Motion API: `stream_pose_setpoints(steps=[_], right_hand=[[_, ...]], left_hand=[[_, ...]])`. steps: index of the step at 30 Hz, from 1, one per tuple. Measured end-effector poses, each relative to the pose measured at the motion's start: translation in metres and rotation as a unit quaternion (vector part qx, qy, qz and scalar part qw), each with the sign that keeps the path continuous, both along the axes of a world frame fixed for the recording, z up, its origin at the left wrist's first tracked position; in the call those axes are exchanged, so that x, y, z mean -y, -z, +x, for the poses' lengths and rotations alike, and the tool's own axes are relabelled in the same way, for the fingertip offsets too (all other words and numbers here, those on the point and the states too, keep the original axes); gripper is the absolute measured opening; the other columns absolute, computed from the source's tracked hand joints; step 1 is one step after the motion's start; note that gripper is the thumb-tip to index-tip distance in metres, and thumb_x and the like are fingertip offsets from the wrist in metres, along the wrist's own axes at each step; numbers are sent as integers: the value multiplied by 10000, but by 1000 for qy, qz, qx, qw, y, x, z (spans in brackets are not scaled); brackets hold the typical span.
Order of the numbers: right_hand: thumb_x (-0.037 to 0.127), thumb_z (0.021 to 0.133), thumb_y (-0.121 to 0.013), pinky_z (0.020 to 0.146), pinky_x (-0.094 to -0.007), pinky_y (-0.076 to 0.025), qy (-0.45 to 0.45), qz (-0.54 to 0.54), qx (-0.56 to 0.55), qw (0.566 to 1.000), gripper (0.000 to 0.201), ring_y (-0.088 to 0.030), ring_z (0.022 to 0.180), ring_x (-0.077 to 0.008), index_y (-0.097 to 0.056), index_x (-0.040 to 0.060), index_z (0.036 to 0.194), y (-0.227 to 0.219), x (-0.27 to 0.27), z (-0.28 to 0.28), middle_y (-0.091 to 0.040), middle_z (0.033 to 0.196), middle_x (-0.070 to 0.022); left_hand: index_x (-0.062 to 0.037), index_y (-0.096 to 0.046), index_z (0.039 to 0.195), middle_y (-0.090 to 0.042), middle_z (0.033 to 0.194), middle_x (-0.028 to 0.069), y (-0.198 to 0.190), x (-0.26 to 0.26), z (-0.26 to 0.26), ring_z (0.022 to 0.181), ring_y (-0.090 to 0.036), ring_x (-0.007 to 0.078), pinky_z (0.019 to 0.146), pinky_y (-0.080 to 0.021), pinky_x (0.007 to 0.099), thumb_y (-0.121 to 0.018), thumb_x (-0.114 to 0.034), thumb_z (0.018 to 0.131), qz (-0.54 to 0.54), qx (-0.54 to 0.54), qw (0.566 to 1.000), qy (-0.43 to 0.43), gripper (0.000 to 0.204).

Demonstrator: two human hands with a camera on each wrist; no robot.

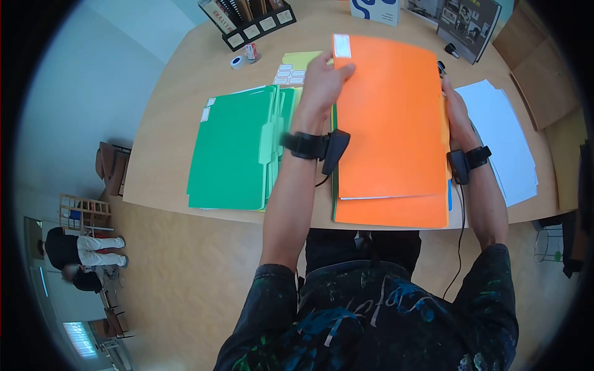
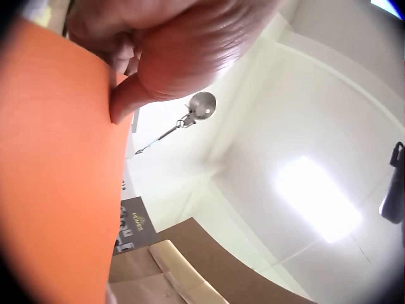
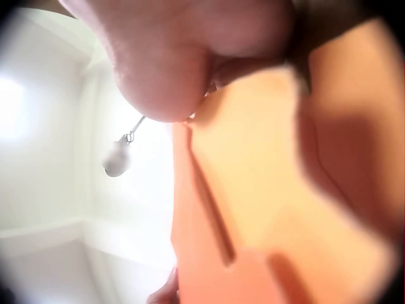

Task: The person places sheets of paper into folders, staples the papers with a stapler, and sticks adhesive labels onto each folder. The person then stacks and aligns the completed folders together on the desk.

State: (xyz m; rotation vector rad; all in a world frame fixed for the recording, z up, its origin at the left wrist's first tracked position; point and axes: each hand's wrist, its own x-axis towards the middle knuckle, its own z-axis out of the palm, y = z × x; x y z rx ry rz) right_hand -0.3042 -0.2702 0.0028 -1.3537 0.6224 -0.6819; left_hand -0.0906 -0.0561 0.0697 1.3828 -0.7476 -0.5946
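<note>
An orange file folder, with a white label at its top left corner, is raised at a tilt over another orange folder. My left hand pinches its upper left edge, the thumb lying on the front face. At the right edge, my right hand holds the folders by their tabbed side; most of its fingers are hidden behind them. The right wrist view shows that hand against the yellow-orange tabs. To the left lies a stack of green folders with white labels.
White paper sheets lie at the right. Behind my left hand is a yellow folder with label stickers. A black book rack, a tape roll, a small jar and standing books are farther back.
</note>
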Motion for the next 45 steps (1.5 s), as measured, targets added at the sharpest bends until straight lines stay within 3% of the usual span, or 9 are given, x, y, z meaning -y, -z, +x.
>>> stream_pose_setpoints(steps=[5,10,20,25,27,30,34,38,45], right_hand=[[432,1057,-520,761,-247,-514,-40,-47,-98,993,419,-656,876,-85,-643,40,1137,5,12,-2,-700,980,-26],[400,1054,-544,717,-215,-490,-102,-109,-125,981,342,-638,797,-72,-659,78,1043,8,11,-3,-683,891,-6],[341,1036,-596,700,-217,-485,-105,-127,-119,979,269,-632,786,-73,-672,84,1016,7,7,-2,-684,877,-1],[324,1034,-597,696,-218,-484,-96,-134,-125,978,254,-626,779,-71,-666,81,1004,6,6,-2,-680,866,1],[320,1033,-597,697,-218,-483,-96,-133,-124,979,251,-622,774,-71,-664,80,1001,7,6,-1,-678,864,2],[316,1033,-597,699,-218,-482,-97,-132,-125,978,248,-613,768,-71,-663,80,997,7,6,-1,-674,861,3],[310,1034,-596,701,-217,-481,-94,-134,-131,978,244,-603,768,-69,-663,78,995,5,3,-2,-668,854,6],[306,1035,-596,702,-217,-480,-91,-143,-124,978,244,-601,772,-67,-665,76,997,4,2,-4,-665,851,7],[292,1035,-600,666,-206,-475,-98,-151,-111,977,246,-587,729,-46,-670,58,999,6,1,-3,-657,814,13]], left_hand=[[18,-562,1365,-684,1214,102,-79,-78,55,1085,-668,188,912,-547,325,-683,-147,967,-122,54,989,-63,448],[16,-513,1412,-642,1315,111,-108,-178,146,1162,-640,211,963,-527,341,-615,-183,1018,-53,65,975,-206,454],[3,-563,1387,-691,1222,110,19,-286,202,1055,-683,196,881,-550,333,-653,-189,990,202,-9,953,-224,450],[10,-549,1400,-670,1273,139,43,-283,215,1136,-657,236,943,-528,365,-651,-253,983,278,73,922,-260,504],[3,-600,1352,-713,1159,169,48,-274,220,1012,-705,222,885,-545,357,-712,-320,918,357,262,805,-396,552],[24,-633,1298,-725,1125,188,45,-240,226,994,-711,241,891,-540,358,-707,-368,898,336,396,762,-386,565],[13,-706,1172,-746,1078,178,14,-133,145,995,-715,272,880,-535,359,-664,-373,927,229,316,902,-185,459],[44,-685,1189,-736,1011,106,23,-47,68,905,-680,194,849,-531,322,-662,-400,944,238,293,926,-20,508],[34,-678,1164,-738,1033,125,64,-1,26,938,-703,222,837,-542,347,-758,-478,824,283,316,902,-80,619]])
